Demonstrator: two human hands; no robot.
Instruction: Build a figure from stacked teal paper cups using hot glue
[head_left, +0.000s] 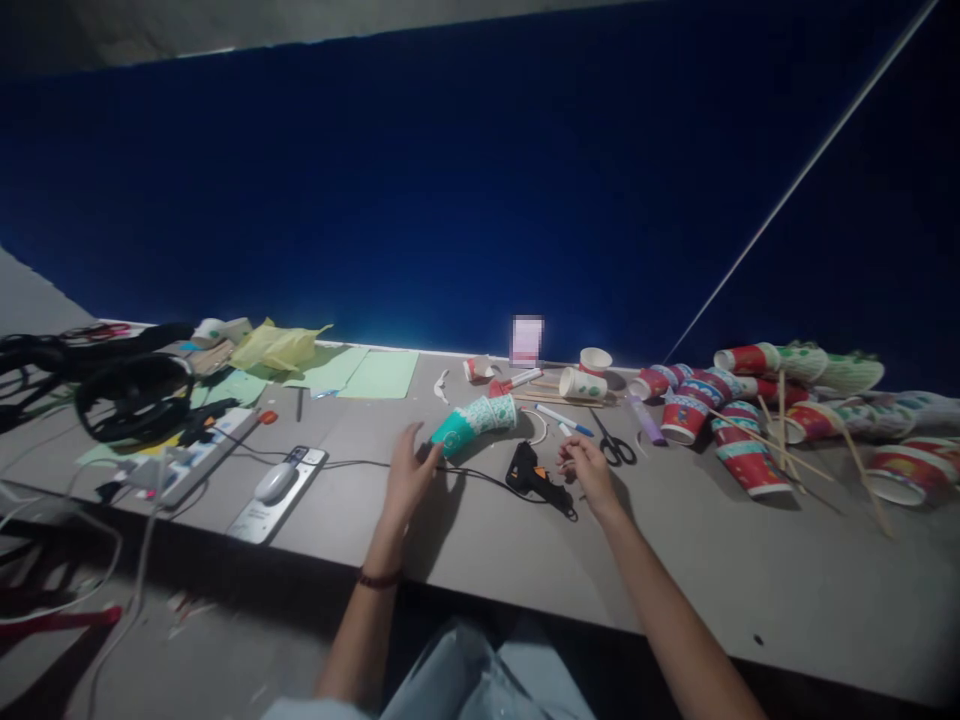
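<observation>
My left hand (409, 475) rests on the grey table (480, 560) with fingers spread, its fingertips touching the rim of a stack of teal and white paper cups (474, 421) lying on its side. My right hand (587, 470) hovers right of a black glue gun (534, 474), fingers curled together in a pinch; what they hold is too small to name. Black scissors (613, 445) lie just beyond the right hand.
Many red paper cups (739, 430) and wooden sticks (780, 425) lie at the right. Markers (562, 420) sit behind the glue gun. Green paper sheets (379, 373), a power strip (279, 490), cables and headphones (131, 395) fill the left. A blue wall stands behind.
</observation>
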